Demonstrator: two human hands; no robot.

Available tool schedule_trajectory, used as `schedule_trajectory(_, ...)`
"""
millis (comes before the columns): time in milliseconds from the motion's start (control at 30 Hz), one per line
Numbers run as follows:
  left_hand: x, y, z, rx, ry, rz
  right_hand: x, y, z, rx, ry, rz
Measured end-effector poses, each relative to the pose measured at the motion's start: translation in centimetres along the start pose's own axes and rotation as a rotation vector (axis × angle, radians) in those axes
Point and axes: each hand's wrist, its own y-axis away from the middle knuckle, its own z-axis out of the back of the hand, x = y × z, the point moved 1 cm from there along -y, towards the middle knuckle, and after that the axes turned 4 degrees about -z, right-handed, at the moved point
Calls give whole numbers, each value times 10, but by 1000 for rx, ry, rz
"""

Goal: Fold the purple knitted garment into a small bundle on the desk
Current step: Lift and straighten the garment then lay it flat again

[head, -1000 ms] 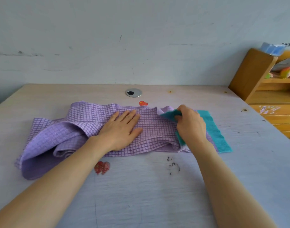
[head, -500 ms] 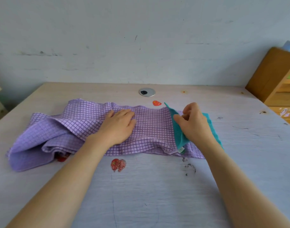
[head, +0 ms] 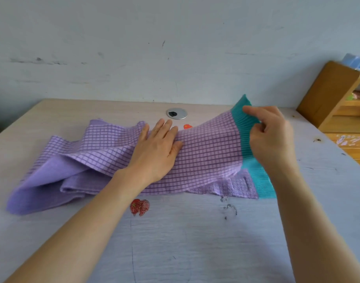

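**Purple knit half-folded on table, teal hem lifted**

A purple knitted garment (head: 207,152) w/ a darker grid pattern lies across the middle of a pale table (head: 195,242), stretched left to right in loose, uneven layers. Its left end is bunched in soft folds, plain lilac underside showing. At the right end a teal ribbed hem (head: 243,127) is raised off the table. The right hand (head: 272,137) holds it up, fingers (head: 254,111) curled & pinching the ribbing. The left hand (head: 156,152) lies flat on the garment's centre, fingers straight & slightly spread, pressing the fabric down.

Progress, judging by the layout: early to mid. The garment looks narrowed lengthwise, but it is long & floppy, not yet a bundle. The lifted end probably needs folding over toward the middle; more folds left after that.

Nearby: red heart stickers (head: 139,207) on the table's near side, a round metal cable grommet (head: 176,113) behind, a wooden shelf unit (head: 326,94) at far right.
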Motion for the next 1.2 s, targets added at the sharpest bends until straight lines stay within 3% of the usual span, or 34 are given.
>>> schedule_trajectory(100,-8,-2,-1,15,-8,-25,-15,-7,12,3,142,-85)
schedule_trajectory(200,-19,-8,-5,38,5,-64,-35,-10,12,111,338,-168)
schedule_trajectory(400,-33,-24,-25,167,60,-82,-56,-8,0,326,413,-239)
schedule_trajectory(567,-11,-22,-28,312,-79,16,-57,-5,-10,469,470,-223)
schedule_trajectory(733,11,-26,-8,180,-136,163,-51,-4,-22,516,412,-193)
schedule_trajectory(867,19,-27,-5,146,-193,187,-55,-6,-23,403,503,-253)
schedule_trajectory(1000,14,-29,-2,10,-103,76,-56,-4,-25,388,628,-219)
schedule_trajectory(1100,9,-29,-3,-139,29,-25,-59,-4,-28,438,535,-176)
schedule_trajectory(1200,8,-32,-10,-114,82,-49,-60,-4,-31,444,411,-179)
